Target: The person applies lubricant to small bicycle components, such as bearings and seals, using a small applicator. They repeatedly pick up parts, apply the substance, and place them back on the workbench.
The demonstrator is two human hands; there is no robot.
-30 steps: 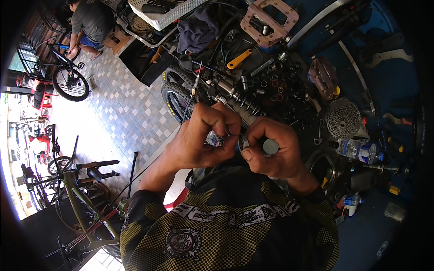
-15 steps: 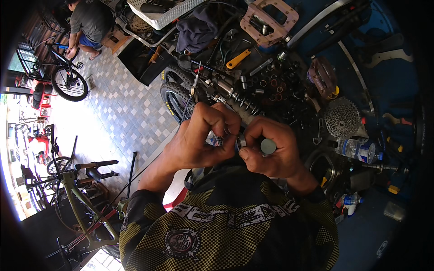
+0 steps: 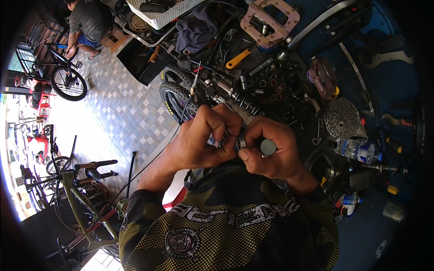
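Both hands meet close together in front of my chest, above the cluttered bench. My right hand (image 3: pixel 275 147) is closed round a short cylinder with a flat grey-green end (image 3: pixel 268 147), which faces up out of the curled fingers. Between the two hands sits a small metal ring (image 3: pixel 241 142), edge-on, at the tip of my right thumb and forefinger. My left hand (image 3: pixel 196 140) is bent in a pinch against the ring's left side. Whatever lies between its fingertips is too small and shaded to name.
Beyond my hands lie a coil-spring shock absorber (image 3: pixel 242 100), a yellow-handled tool (image 3: pixel 238 58), and a pedal (image 3: pixel 270 20). To the right are a cassette (image 3: pixel 341 118) and a plastic bottle (image 3: pixel 358 150). A bike frame (image 3: pixel 79 203) stands at left; a person (image 3: pixel 90 22) sits far left.
My left hand's fingers have shifted slightly to the right and curled a little. My right hand, the cylinder and the ring look almost unmoved.
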